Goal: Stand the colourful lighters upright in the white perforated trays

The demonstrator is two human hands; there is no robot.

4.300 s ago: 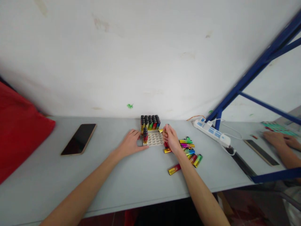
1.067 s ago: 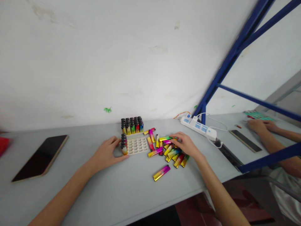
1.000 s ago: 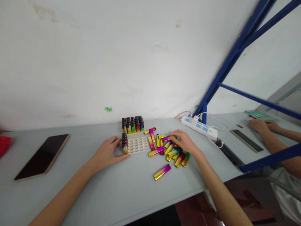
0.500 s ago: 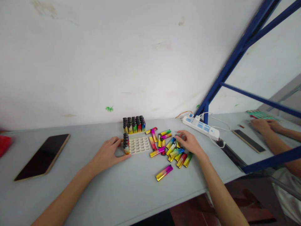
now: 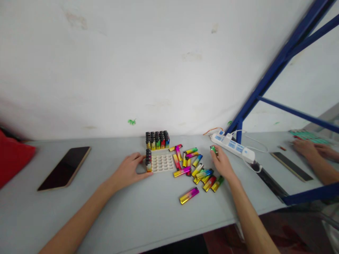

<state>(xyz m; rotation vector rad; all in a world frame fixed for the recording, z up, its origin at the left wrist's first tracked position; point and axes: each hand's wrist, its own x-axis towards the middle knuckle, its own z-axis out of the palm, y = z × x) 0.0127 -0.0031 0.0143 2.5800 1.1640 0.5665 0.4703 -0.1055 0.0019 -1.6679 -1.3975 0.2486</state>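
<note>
at the table's (image 5: 137, 218) near side: lone lighter (image 5: 189, 196), yellow and magenta, lying apart from the pile
left hand (image 5: 128, 169): thumb and fingers spread wide, against the tray's left end
right hand (image 5: 222, 164): pinched narrow on a green lighter (image 5: 213, 149), right of the pile
tray (image 5: 162, 163): off-white, pocketed; upright row (image 5: 148, 160) along its left side
pile (image 5: 205, 173): metallic multicoloured lighters, lying right of the tray, some overlapping
phone (image 5: 65, 168): flat, dark screen up, left of the left hand
block (image 5: 158, 141): lighters upright, black tops, just behind the tray
labels: blue patches on the white power strip (image 5: 233, 145), print too small to read; any lettering on the lighters also unreadable
surface: smooth, pale grey, against the wall (image 5: 159, 70)
room: scuffed white wall, green mark (image 5: 131, 121), red cloth (image 5: 14, 157) left, blue frame (image 5: 265, 83) right; beyond it, another person's hands (image 5: 307, 146)
</note>
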